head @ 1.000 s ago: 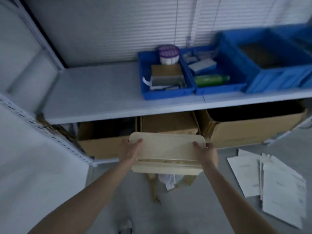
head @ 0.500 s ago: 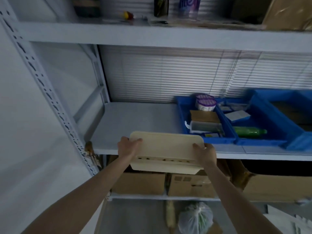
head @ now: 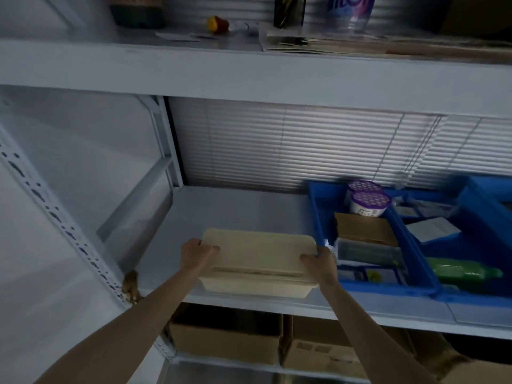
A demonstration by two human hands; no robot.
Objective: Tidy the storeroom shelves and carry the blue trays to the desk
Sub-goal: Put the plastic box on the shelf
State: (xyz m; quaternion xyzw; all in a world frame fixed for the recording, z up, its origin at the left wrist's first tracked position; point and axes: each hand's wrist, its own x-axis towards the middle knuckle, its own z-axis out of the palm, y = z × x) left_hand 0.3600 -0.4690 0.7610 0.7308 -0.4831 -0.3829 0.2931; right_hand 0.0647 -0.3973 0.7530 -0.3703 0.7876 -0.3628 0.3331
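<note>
Left hand (head: pixel 195 252) and right hand (head: pixel 321 260) grip cream lidded box (head: pixel 259 253) ends at middle shelf (head: pixel 235 209); top-shelf tub (head: pixel 350 9) lettering cropped, unreadable.

Level cream lidded box (head: pixel 257 253) at shelf (head: pixel 227 212) front, beside blue tray (head: pixel 388 287).

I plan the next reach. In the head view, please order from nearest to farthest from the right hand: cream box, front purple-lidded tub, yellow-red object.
1. cream box: held in the right hand.
2. front purple-lidded tub: in the blue tray, right.
3. yellow-red object: upper shelf, up left.
</note>
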